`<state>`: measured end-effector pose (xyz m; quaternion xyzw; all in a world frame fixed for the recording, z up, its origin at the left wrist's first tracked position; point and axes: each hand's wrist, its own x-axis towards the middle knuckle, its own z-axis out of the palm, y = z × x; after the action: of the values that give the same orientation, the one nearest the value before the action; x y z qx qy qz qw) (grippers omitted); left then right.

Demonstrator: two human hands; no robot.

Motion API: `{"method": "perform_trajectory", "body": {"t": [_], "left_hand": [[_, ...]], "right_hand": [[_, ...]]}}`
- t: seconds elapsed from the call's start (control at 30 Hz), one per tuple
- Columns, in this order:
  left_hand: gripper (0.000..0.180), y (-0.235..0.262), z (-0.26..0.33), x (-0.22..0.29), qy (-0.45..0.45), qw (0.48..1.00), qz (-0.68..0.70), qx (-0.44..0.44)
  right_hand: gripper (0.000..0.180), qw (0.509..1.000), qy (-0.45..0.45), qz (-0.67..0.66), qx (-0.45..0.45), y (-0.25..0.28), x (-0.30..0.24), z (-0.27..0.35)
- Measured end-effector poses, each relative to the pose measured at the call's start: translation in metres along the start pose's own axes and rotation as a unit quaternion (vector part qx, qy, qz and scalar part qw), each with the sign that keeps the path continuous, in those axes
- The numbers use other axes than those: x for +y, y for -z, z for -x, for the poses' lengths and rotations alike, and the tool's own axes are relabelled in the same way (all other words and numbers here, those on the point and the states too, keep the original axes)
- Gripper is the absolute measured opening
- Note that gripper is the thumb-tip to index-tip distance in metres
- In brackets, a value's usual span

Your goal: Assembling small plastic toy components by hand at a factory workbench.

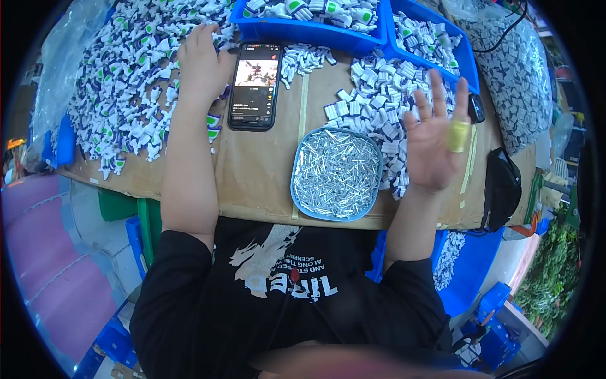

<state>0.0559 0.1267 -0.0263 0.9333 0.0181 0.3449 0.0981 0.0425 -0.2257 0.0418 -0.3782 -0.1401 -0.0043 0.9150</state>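
Observation:
My left hand (pixel 203 60) reaches over a wide pile of white plastic parts with purple and green patches (pixel 136 82). Its fingers are stretched out and the thumb is apart; nothing shows in its grasp, though the fingertips blend into the pile. Palm up, my right hand (pixel 435 142) is raised over the right side of the table, fingers spread and holding nothing. A yellow wrap (pixel 457 136) circles one of its digits. Small white ribbed pieces (pixel 372 104) lie heaped beside and under that hand. Between my arms stands a light-blue tub (pixel 294 183) full of thin silvery pins (pixel 338 174).
A phone (pixel 255 88) with a lit screen lies on the brown table covering (pixel 252 164). Two blue bins (pixel 309 33) of parts stand at the back. At right are a bulging clear bag (pixel 514 82), a black pouch (pixel 503 186) and a small black object (pixel 475 108).

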Motion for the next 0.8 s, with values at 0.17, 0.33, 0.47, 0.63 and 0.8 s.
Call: {"method": "perform_trajectory", "body": {"t": [0.17,0.33,0.47,0.63,0.8], "left_hand": [[0.039,-0.011,0.008,-0.02,0.039,0.992,-0.025,-0.115],[0.03,0.001,-0.002,-0.012,0.107,0.974,-0.007,-0.2],[0.023,0.004,-0.003,-0.01,0.11,0.973,-0.016,-0.2],[0.016,0.016,-0.008,0.013,0.152,0.981,0.073,-0.1],[0.016,0.022,0.001,0.076,0.221,0.783,0.576,-0.079]], "right_hand": [[0.034,0.748,0.03,0.521,-0.411,-0.013,0.018,0.007],[0.037,0.61,-0.033,0.604,-0.511,-0.018,0.028,0.025],[0.038,0.588,-0.031,0.628,-0.51,-0.02,0.03,0.033],[0.035,0.58,-0.033,0.623,-0.524,-0.02,0.03,0.035],[0.033,0.602,-0.034,0.606,-0.519,-0.014,0.031,0.032]]}}
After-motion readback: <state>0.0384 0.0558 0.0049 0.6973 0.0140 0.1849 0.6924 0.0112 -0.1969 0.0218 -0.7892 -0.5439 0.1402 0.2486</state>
